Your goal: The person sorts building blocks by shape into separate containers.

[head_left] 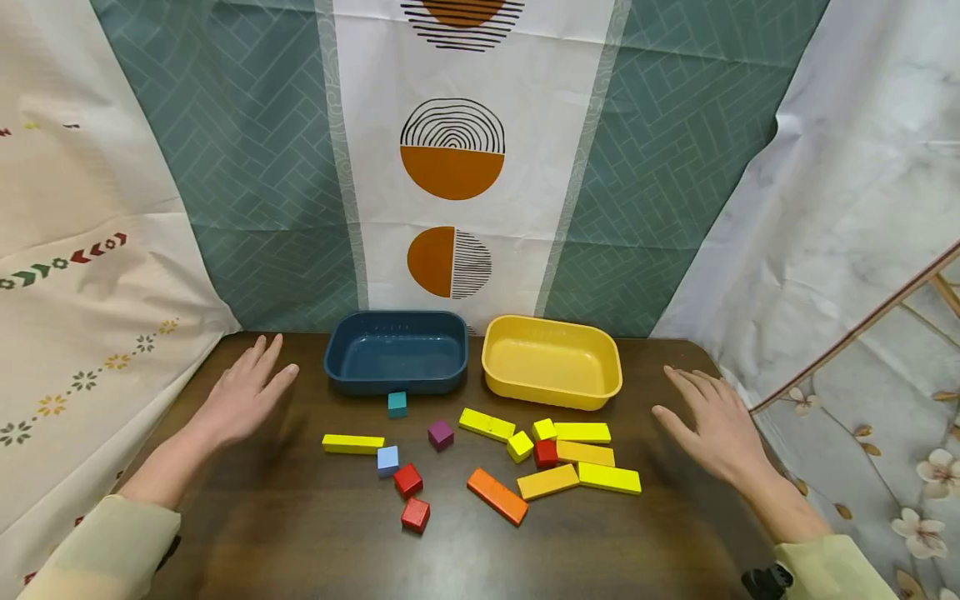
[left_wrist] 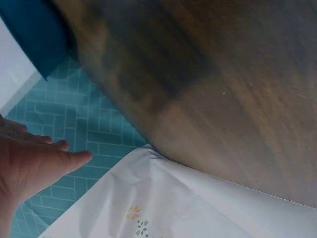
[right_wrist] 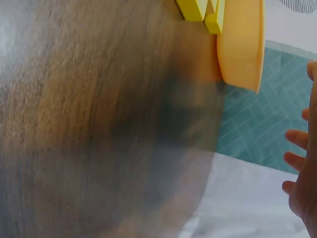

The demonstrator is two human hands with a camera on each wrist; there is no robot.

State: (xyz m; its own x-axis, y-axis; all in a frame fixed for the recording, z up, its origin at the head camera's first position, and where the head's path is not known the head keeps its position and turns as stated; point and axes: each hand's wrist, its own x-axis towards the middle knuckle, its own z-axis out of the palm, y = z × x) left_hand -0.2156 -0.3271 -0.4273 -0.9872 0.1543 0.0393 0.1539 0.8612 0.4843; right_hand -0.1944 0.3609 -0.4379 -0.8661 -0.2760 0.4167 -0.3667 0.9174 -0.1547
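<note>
My left hand is held over the table's left side, fingers extended and holding nothing. Over the right side, my right hand is likewise empty, its fingers spread. Between them lie several wooden blocks. Nearest the left hand is a long yellow block, beside a light blue cube. Two red cubes and a purple cube lie nearer the middle, with an orange block to their right. Closest to the right hand is a group of yellow blocks with a red cube among them.
At the back of the brown table stand a dark blue tray and a yellow tray, side by side with nothing in them. A teal cube lies before the blue tray. Patterned cloths hang behind and at both sides.
</note>
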